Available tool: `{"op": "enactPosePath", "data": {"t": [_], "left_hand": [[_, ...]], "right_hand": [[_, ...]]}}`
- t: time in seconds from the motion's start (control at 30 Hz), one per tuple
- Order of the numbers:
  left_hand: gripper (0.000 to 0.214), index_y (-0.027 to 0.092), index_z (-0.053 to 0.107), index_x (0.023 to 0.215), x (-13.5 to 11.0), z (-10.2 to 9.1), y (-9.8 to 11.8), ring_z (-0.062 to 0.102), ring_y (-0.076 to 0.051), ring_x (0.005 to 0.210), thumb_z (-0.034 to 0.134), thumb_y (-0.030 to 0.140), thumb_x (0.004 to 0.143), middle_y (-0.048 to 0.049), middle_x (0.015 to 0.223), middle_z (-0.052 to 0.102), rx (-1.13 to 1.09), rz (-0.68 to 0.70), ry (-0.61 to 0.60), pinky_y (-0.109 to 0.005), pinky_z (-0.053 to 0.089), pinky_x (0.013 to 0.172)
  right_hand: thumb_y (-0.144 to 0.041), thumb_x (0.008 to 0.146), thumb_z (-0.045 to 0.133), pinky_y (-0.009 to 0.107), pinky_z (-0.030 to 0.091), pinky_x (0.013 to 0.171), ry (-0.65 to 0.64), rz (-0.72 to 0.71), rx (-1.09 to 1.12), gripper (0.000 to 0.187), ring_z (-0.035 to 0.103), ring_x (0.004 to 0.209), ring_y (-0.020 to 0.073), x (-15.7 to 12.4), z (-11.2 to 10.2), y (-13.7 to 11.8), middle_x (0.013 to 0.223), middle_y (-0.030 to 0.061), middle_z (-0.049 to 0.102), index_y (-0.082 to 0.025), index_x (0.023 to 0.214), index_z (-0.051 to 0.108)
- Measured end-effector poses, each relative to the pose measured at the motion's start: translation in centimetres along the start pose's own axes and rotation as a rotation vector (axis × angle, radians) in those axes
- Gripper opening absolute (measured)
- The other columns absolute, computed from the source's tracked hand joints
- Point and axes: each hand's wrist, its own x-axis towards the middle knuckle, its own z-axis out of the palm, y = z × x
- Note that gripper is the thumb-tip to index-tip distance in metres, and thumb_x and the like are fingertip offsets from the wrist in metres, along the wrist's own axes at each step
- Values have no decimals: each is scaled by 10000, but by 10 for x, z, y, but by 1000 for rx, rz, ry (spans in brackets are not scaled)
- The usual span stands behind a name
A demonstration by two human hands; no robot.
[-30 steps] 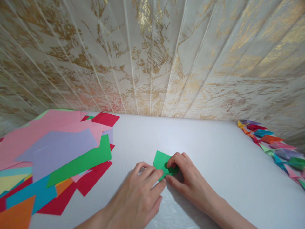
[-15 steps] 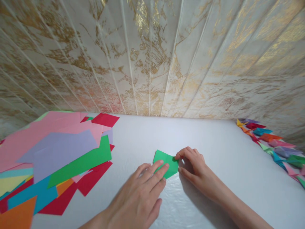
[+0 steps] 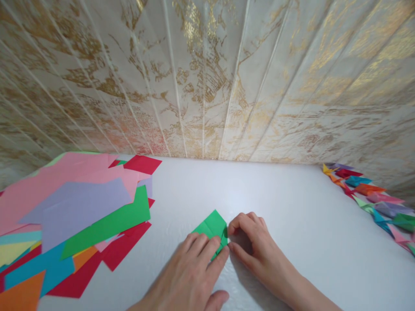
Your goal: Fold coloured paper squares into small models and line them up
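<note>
A small green sheet of origami paper (image 3: 210, 225) lies on the white table, partly folded, with a crease and a folded flap along its right side. My left hand (image 3: 197, 268) rests flat across its lower part, fingers stretched out and pressing it down, so that part is hidden. At the paper's right edge is my right hand (image 3: 251, 242). Its fingers are curled, and the index finger and thumb tips grip the folded edge.
Loose coloured sheets, among them a lilac sheet (image 3: 86, 207) and a long green sheet (image 3: 110, 226), are heaped on the left. Several folded paper cranes (image 3: 369, 189) stand in rows at the right. Behind the table (image 3: 275, 194) hangs a gold-patterned white curtain (image 3: 207, 86).
The green paper has turned and shifted left and nearer to me. My right hand has moved left along with its edge, and my left hand has slid down over the lower part.
</note>
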Motion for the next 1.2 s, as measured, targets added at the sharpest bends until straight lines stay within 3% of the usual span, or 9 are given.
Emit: {"op": "enactPosePath", "data": {"t": [0.2,0.4,0.53,0.77,0.97,1.07,1.2], "left_hand": [[364,208,588,1214,3,-3,-5,567,-275,1014,691,308,880,-70,1175,644,-126,-39,23,-427,461,913],[302,191,589,1042,7,3,-14,564,-243,928,789,189,815,-36,1045,630,-264,-108,60,-384,478,820],[292,175,595,963,9,-1,-17,574,-240,899,811,114,776,-34,999,638,-252,-49,108,-372,486,782],[90,162,608,885,9,-3,-17,580,-228,831,687,196,910,-48,921,643,-181,33,172,-360,489,733],[128,168,591,837,9,0,-21,587,-200,838,610,184,962,-36,934,653,-285,23,244,-338,478,756],[102,184,593,869,8,1,-23,587,-194,886,684,165,912,-14,969,650,-387,-16,225,-329,469,803],[181,198,575,850,9,3,-23,562,-195,941,661,43,881,-4,1005,619,-468,-113,199,-333,443,828]], "right_hand": [[23,733,595,393,415,802,0,-2,-3,307,511,878,222,-1,-3,-1,901,6,613,-227,897,524],[21,826,551,372,425,789,-64,-245,43,277,539,877,208,-3,-3,-2,918,19,655,-237,883,635],[11,841,558,375,411,778,-63,-280,17,276,545,883,214,-4,-2,-3,922,15,677,-242,900,650],[-104,879,635,366,396,743,-46,-308,-137,119,534,841,218,-7,2,-8,899,32,664,-217,882,597],[-85,927,542,352,384,717,36,-434,-247,193,511,770,201,-6,11,-7,807,30,642,-201,772,533],[-67,904,555,341,386,712,36,-399,-178,178,511,775,194,-5,12,-6,810,23,639,-198,784,552],[-65,864,629,335,412,759,-23,-221,23,163,514,835,194,-2,7,-7,827,13,632,-198,778,589]]}}
